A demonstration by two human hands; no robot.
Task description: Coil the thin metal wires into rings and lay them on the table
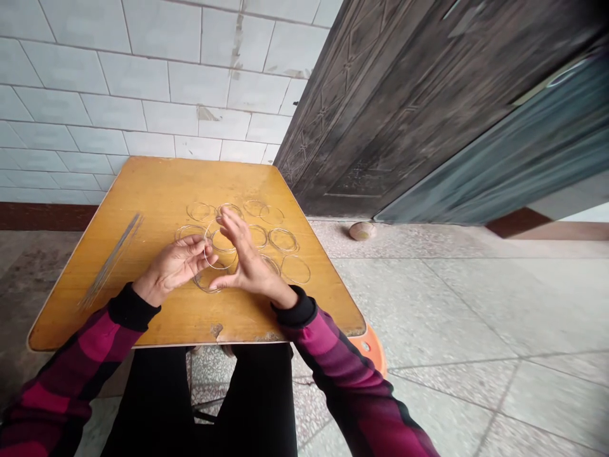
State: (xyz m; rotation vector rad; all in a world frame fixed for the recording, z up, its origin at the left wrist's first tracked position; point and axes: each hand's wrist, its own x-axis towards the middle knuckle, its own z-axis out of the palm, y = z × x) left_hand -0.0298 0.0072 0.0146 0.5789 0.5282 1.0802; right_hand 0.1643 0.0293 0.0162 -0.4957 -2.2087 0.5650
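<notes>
Both my hands are over the middle of a small wooden table [157,190]. Between them I hold a thin wire ring [212,265], bent into a loop. My left hand [174,266] pinches its left side with fingers closed. My right hand [245,257] grips the right side, fingers partly stretched upward along the wire. Several finished wire rings [283,240] lie flat on the table around and beyond my hands. A bundle of straight wires [111,259] lies on the table's left side.
A tiled wall stands behind the table. A dark carved wooden door [404,108] is to the right. A round stone [361,231] lies on the floor by the door. An orange stool [373,349] shows under the table's right corner.
</notes>
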